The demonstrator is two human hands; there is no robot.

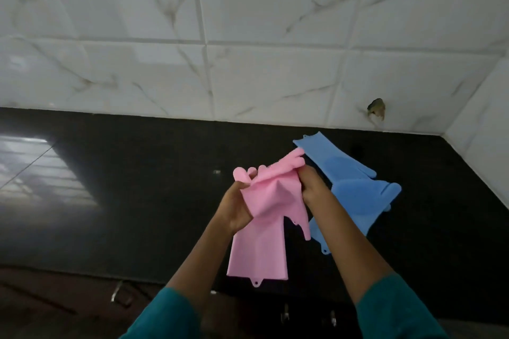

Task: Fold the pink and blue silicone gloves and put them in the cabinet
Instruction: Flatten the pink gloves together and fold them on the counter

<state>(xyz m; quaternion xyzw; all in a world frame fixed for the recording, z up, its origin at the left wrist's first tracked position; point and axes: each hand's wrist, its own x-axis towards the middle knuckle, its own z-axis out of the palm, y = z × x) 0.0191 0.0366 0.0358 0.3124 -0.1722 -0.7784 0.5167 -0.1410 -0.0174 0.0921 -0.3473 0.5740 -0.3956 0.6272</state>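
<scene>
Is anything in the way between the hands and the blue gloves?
Nothing sits on the blue gloves on the black counter. But both the left hand and right hand are full, gripping the pink gloves.

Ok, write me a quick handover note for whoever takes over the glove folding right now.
Left hand: gripping the pink gloves near the finger end, held up above the black counter.
Right hand: gripping the same pink gloves on the other side; cuffs hang down unfolded.
Blue gloves: lying flat on the counter beside the right hand, near the tiled wall, untouched.
Done: pink gloves picked up; fold only begun.
Left: finish folding pink, fold blue, put both in the cabinet, which is not clearly in view.
</scene>
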